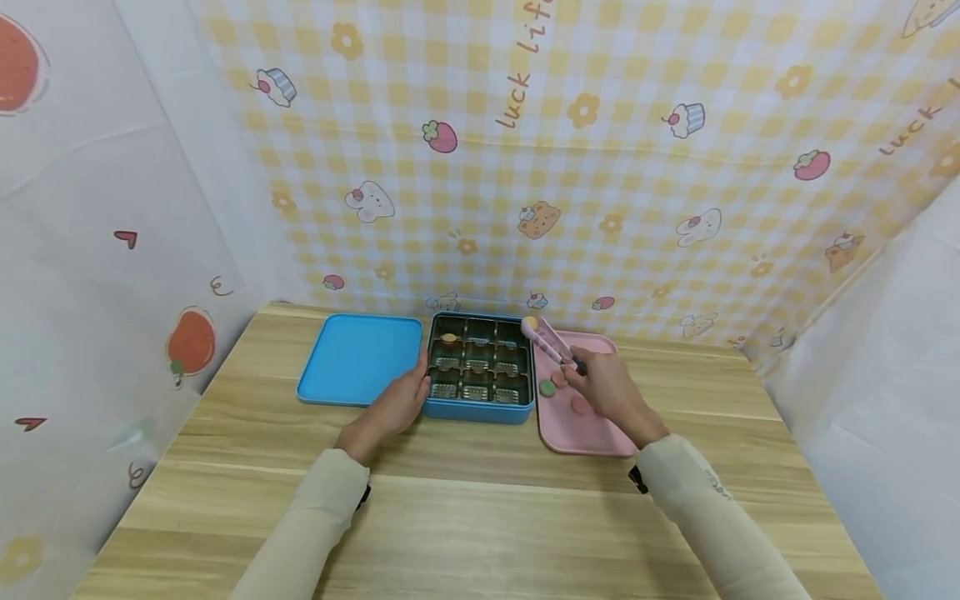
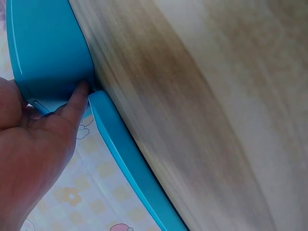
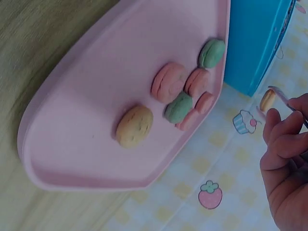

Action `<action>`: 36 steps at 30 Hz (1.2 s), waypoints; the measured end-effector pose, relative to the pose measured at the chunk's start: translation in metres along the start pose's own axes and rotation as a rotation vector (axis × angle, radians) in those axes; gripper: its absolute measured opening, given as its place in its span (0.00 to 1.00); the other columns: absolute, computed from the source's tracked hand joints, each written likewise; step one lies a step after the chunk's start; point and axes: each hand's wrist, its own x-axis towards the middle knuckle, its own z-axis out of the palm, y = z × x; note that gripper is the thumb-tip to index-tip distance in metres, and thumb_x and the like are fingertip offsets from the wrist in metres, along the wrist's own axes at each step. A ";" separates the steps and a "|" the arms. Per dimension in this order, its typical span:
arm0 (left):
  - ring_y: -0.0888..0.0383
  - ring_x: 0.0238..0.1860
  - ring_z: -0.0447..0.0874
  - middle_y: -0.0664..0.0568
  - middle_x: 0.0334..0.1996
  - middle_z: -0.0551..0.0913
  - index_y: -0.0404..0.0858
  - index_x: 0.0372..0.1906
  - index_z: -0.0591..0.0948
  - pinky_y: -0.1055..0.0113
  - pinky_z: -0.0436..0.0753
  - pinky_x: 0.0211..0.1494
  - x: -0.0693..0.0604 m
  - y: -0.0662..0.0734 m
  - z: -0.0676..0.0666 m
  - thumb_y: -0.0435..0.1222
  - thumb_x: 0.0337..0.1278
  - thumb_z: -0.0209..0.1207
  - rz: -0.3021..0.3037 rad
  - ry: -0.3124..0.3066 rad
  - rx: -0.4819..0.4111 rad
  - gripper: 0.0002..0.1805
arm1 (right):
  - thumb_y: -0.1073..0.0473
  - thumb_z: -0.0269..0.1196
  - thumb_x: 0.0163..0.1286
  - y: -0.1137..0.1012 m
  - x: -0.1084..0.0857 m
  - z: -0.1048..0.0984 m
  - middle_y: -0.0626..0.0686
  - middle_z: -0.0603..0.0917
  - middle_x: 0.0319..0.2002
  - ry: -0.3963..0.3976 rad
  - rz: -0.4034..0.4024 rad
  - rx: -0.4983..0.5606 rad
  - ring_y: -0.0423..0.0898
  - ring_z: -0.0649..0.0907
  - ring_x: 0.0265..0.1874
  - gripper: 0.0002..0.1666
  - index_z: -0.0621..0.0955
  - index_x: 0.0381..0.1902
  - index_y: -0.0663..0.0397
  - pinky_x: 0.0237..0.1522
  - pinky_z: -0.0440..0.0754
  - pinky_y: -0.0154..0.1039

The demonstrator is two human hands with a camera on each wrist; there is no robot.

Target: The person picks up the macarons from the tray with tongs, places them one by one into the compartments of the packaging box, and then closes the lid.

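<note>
My right hand [image 1: 606, 385] [image 3: 288, 161] pinches pink tongs [image 1: 547, 342], whose tips hold a yellow macaron [image 1: 530, 323] [image 3: 268, 100] at the back right corner of the blue box [image 1: 480, 412] [image 2: 50, 48]. The box has a divided insert with several compartments; one yellow macaron [image 1: 448, 338] lies in the back left compartment. My left hand [image 1: 396, 406] [image 2: 43, 139] rests against the box's left side with its fingers extended. On the pink tray [image 1: 573, 440] [image 3: 86, 96] lie a yellow macaron [image 3: 134, 126], two green ones [image 3: 211, 53] and several pink ones [image 3: 169, 82].
A blue lid [image 1: 360, 358] [image 2: 130, 159] lies flat on the wooden table [image 1: 480, 517] to the left of the box. Behind everything hangs a yellow checked cloth [image 1: 480, 183], and white cloths stand at both sides. The pink tray is right beside the box.
</note>
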 end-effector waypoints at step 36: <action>0.38 0.74 0.56 0.29 0.73 0.55 0.25 0.77 0.38 0.45 0.64 0.73 0.000 0.002 0.000 0.33 0.79 0.39 -0.013 -0.003 -0.018 0.34 | 0.56 0.62 0.72 -0.037 0.022 0.030 0.47 0.74 0.22 -0.052 -0.040 -0.056 0.41 0.71 0.15 0.08 0.78 0.32 0.52 0.16 0.67 0.33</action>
